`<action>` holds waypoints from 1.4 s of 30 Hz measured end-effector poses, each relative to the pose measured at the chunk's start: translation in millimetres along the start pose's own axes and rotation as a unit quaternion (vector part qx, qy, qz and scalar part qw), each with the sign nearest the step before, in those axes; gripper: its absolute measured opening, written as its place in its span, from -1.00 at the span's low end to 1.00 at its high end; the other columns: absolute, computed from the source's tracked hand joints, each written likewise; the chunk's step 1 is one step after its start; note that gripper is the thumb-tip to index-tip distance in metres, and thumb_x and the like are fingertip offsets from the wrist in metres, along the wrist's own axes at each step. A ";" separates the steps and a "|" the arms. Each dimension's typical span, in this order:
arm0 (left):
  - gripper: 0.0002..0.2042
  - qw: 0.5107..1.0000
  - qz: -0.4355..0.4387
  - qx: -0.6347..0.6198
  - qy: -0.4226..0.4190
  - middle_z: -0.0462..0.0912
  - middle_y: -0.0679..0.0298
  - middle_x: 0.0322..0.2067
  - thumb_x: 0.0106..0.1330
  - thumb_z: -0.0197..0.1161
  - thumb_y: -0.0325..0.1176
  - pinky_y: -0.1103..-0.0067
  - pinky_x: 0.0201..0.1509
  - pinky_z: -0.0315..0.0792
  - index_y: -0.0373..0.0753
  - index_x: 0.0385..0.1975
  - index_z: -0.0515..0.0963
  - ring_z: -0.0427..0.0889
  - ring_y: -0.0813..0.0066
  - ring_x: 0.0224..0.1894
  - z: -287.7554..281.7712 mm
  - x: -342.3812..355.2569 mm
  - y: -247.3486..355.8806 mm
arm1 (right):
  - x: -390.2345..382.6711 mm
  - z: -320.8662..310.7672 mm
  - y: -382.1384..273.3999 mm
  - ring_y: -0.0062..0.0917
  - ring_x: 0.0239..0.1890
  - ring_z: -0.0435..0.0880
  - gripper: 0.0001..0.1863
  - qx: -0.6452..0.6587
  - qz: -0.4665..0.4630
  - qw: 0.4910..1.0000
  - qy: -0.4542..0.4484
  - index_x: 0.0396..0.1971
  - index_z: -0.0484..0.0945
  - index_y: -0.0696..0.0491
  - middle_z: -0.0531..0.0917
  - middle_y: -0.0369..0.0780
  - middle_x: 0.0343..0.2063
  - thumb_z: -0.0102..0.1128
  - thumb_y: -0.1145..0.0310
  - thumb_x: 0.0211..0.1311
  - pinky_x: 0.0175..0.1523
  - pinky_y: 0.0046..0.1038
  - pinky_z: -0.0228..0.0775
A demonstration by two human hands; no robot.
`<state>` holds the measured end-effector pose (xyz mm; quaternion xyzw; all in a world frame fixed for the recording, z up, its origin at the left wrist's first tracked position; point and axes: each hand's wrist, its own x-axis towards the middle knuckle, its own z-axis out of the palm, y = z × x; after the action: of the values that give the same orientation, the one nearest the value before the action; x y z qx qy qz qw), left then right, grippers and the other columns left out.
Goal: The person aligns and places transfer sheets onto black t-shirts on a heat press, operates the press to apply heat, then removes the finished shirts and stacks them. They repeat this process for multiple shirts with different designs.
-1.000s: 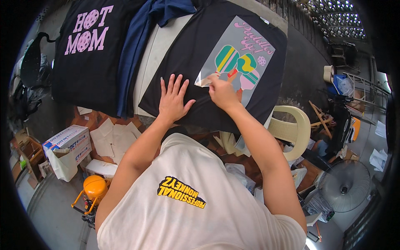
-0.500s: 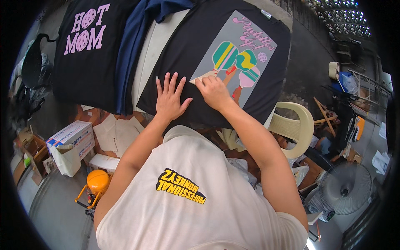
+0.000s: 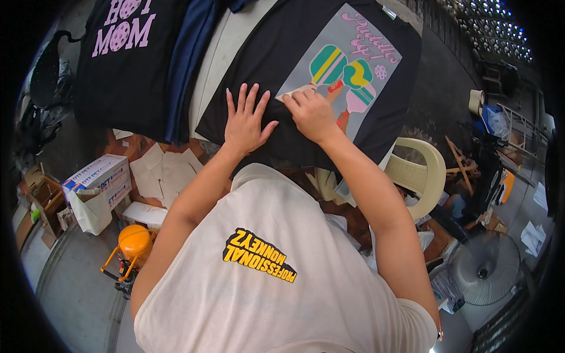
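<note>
A black T-shirt (image 3: pixel 250 67) lies spread out before me, with a grey rectangular transfer sheet (image 3: pixel 297 67) on it. The sheet carries pink lettering and green, yellow and pink paddles held by hands. My left hand (image 3: pixel 246 120) rests flat on the shirt, fingers spread, left of the sheet's near corner. Closed in a pinch, my right hand (image 3: pixel 312 115) holds that near-left corner, where a pale, turned-up edge shows by the fingertips. My right fingers cover part of the design.
Left of the work, a black shirt with pink print (image 3: pixel 126 88) lies beside dark blue fabric (image 3: pixel 187 70). A beige plastic chair (image 3: pixel 432 170) stands at my right, a fan (image 3: pixel 482 273) beyond it. A white carton (image 3: pixel 103 179) and an orange tank (image 3: pixel 134 240) sit lower left.
The shirts and both hands appear higher in the picture as the view shifts. My right hand keeps its pinch at the sheet's corner, and my left hand stays flat on the shirt.
</note>
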<state>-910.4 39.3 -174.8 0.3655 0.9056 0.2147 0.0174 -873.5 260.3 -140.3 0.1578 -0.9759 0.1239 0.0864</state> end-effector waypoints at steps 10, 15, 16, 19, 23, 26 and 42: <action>-0.52 0.993 0.115 -0.012 -0.024 0.30 0.11 0.41 0.32 0.30 -0.02 -0.16 0.54 -0.16 0.15 0.25 0.54 0.13 -0.02 0.51 -1.9 -8.5 -20.0 | -0.2 11.6 -13.7 -0.31 -0.24 0.69 -0.67 -0.032 -0.019 0.998 -0.060 -0.09 0.60 0.03 0.69 -0.21 -0.36 0.24 0.42 0.08 -0.08 -0.25 0.53; -0.53 0.994 0.107 -0.001 -0.031 0.32 0.11 0.39 0.33 0.28 -0.02 -0.17 0.54 -0.14 0.16 0.25 0.54 0.14 -0.03 0.50 -6.2 -8.9 -15.3 | -1.9 10.8 -24.6 -0.32 -0.26 0.72 -0.76 -0.091 0.020 0.993 -0.079 -0.16 0.61 0.04 0.71 -0.22 -0.39 0.22 0.38 0.14 -0.12 -0.28 0.52; -0.53 0.994 0.104 -0.002 -0.032 0.32 0.11 0.39 0.34 0.28 -0.03 -0.16 0.54 -0.15 0.17 0.26 0.54 0.13 -0.04 0.51 -5.9 -8.8 -14.8 | -3.0 10.8 -24.0 -0.33 -0.27 0.73 -0.78 -0.098 0.023 0.991 -0.088 -0.17 0.62 0.04 0.72 -0.23 -0.40 0.20 0.35 0.18 -0.13 -0.29 0.52; -0.50 0.994 0.103 -0.008 -0.042 0.25 0.10 0.44 0.35 0.27 -0.03 -0.13 0.57 -0.22 0.19 0.31 0.50 0.07 -0.02 0.54 -5.6 -9.6 -15.6 | -6.1 7.0 -25.5 -0.24 -0.31 0.71 -0.73 -0.022 0.069 0.995 -0.074 -0.16 0.59 0.10 0.68 -0.14 -0.45 0.24 0.45 0.09 -0.11 -0.23 0.53; -0.52 0.993 0.109 0.000 -0.038 0.24 0.10 0.44 0.39 0.24 -0.03 -0.14 0.56 -0.22 0.22 0.32 0.48 0.06 -0.03 0.54 -4.8 -9.4 -17.1 | -1.1 8.6 -12.8 -0.20 -0.32 0.74 -0.70 0.093 0.176 0.979 -0.038 -0.09 0.61 0.12 0.71 -0.09 -0.43 0.20 0.51 0.12 -0.09 -0.23 0.56; -0.52 0.994 0.099 0.005 -0.040 0.23 0.11 0.45 0.40 0.22 -0.02 -0.15 0.56 -0.23 0.24 0.33 0.47 0.05 -0.04 0.55 -3.9 -13.1 -16.0 | 4.2 8.3 6.8 -0.23 -0.28 0.77 -0.66 0.148 0.331 0.932 -0.007 -0.05 0.63 0.08 0.74 -0.05 -0.36 0.20 0.50 0.14 -0.10 -0.23 0.59; -0.46 0.994 0.101 -0.048 -0.008 0.27 0.03 0.41 0.29 0.31 -0.21 -0.28 0.49 -0.20 -0.04 0.31 0.47 0.10 -0.14 0.51 -4.2 38.8 17.7 | -174.1 -79.5 161.3 -0.46 -0.36 0.69 -0.70 0.517 0.623 0.491 0.322 0.00 0.49 0.21 0.66 -0.17 -0.22 0.28 0.60 0.29 -0.27 -0.50 0.61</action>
<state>-928.0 75.1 -158.9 0.4552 0.8528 0.2552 0.0209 -753.5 479.8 -135.2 -0.5256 -0.4855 0.6700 0.1977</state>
